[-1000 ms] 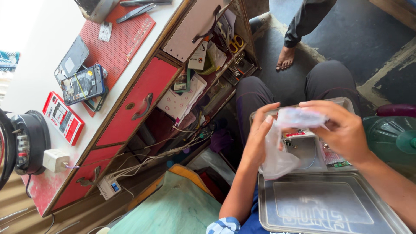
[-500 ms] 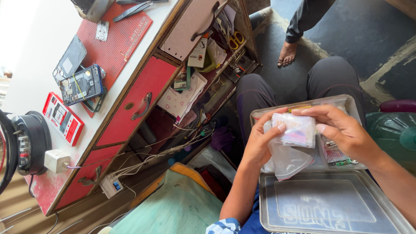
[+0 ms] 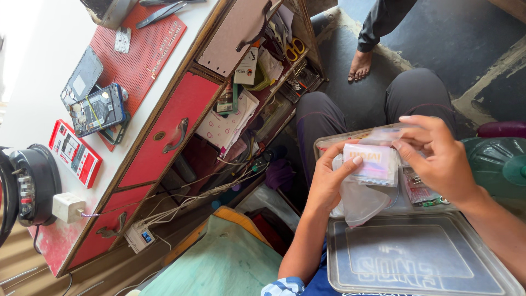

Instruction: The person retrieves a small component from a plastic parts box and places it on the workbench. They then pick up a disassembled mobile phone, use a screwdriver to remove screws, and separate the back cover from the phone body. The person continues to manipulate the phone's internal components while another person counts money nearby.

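Observation:
My left hand (image 3: pixel 327 181) and my right hand (image 3: pixel 438 159) both grip a small stack of clear plastic packets (image 3: pixel 371 163) with white and pink contents. A loose clear bag (image 3: pixel 359 201) hangs under the stack. I hold them above an open clear plastic box (image 3: pixel 416 192) that rests on my lap and holds more small packets (image 3: pixel 419 189). The box's lid (image 3: pixel 411 257) lies flat in front of it, nearer to me.
A red and white workbench (image 3: pixel 137 109) stands at left with an open drawer of papers and scissors (image 3: pixel 257 60), opened phones (image 3: pixel 98 109), a red mat and a black meter (image 3: pixel 30 183). Another person's bare foot (image 3: pixel 360 64) rests on the floor. A green fan (image 3: pixel 498 164) sits at right.
The packets have come lower and closer to the box, and my fingers have shifted along the stack. The view has tilted slightly.

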The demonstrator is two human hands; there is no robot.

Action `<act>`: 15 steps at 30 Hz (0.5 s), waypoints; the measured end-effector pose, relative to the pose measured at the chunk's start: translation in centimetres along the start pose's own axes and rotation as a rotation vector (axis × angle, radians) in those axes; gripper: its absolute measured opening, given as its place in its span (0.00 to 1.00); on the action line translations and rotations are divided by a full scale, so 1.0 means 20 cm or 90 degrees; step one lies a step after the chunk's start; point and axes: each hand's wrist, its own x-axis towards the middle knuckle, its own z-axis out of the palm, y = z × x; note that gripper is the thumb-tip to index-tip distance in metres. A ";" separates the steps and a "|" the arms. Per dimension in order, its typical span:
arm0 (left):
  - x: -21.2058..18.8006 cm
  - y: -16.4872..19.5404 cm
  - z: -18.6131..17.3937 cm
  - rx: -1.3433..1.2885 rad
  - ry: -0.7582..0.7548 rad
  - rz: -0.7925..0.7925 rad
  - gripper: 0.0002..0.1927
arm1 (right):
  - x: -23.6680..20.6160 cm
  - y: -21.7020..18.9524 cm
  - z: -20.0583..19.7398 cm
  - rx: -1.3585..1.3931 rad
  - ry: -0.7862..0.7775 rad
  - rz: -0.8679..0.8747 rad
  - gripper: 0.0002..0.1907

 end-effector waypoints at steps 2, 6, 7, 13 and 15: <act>0.01 -0.01 0.00 0.030 0.024 0.030 0.20 | 0.01 -0.03 -0.01 -0.153 -0.026 -0.163 0.14; 0.02 -0.03 -0.01 0.045 0.054 0.048 0.20 | 0.02 -0.10 -0.02 -0.187 -0.152 -0.241 0.16; 0.02 -0.04 -0.02 0.048 0.060 0.047 0.20 | 0.02 -0.11 -0.02 -0.213 -0.144 -0.236 0.19; 0.00 -0.05 -0.05 0.142 0.009 0.066 0.26 | -0.02 -0.04 0.00 -0.060 -0.082 0.028 0.16; -0.01 -0.04 -0.04 0.170 -0.003 0.051 0.26 | -0.02 0.00 0.00 0.023 -0.055 0.114 0.13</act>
